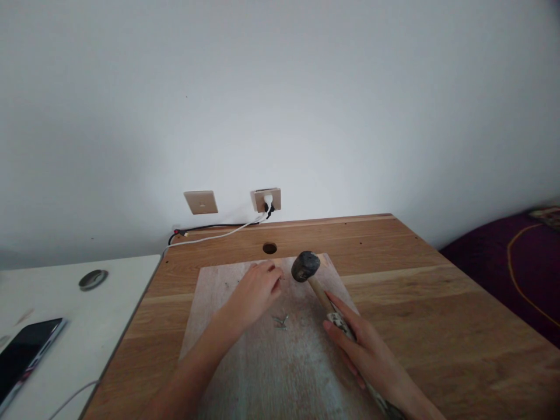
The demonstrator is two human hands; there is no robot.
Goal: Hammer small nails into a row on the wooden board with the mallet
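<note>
My right hand (356,344) is wrapped round the handle of a rubber mallet (306,266). The mallet has a black head and a wooden shaft with a patterned grip, and its head hangs over the far right part of a pale wooden board (245,373). Near the board's far edge, just left of the mallet head, my left hand (261,286) is closed with its fingers curled together. Whatever those fingertips hold is too small to make out. A few loose nails (280,322) lie on the board between my hands. Other tiny bits sit left of my left hand.
The board rests on a wooden table (415,309) with a round cable hole (270,248). White and black cables run along the back to a wall socket (268,200). At left, a white surface (118,303) carries a phone (28,356). Purple cloth (494,256) lies at right.
</note>
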